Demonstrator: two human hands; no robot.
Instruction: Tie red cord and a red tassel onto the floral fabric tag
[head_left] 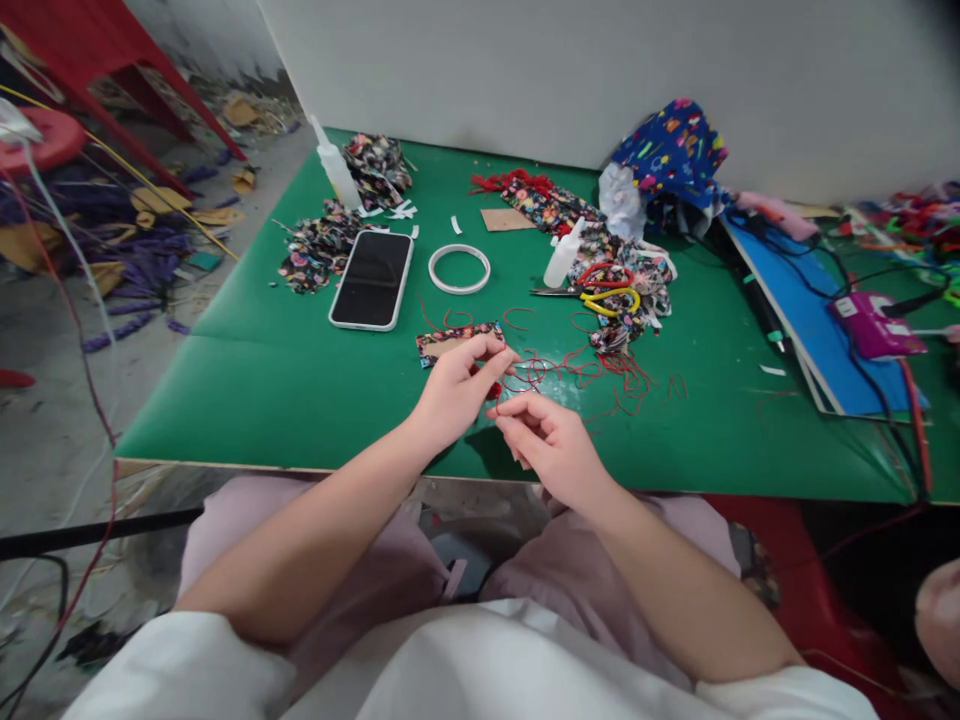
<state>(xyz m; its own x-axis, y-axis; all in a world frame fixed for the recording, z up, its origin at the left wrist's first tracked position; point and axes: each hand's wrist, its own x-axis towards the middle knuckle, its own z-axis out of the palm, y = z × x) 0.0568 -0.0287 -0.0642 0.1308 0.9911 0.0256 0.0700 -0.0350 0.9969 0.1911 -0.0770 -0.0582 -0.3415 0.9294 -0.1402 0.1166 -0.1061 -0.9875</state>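
Left hand (457, 385) pinches a red cord (525, 375) with fingers curled, just below a floral fabric strip (459, 342) on the green table (285, 370); right hand (547, 440), loosely curled, grips the same cord, whose loops trail rightward toward the scissors (607, 295)

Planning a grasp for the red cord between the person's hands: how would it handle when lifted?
Likely floppy: the red cord lies in loose loops and curls on the green table. Probably very light, since it is thin. It may snag or drag neighbouring strands, as they overlap. The left hand and right hand pinch it with fingertips.
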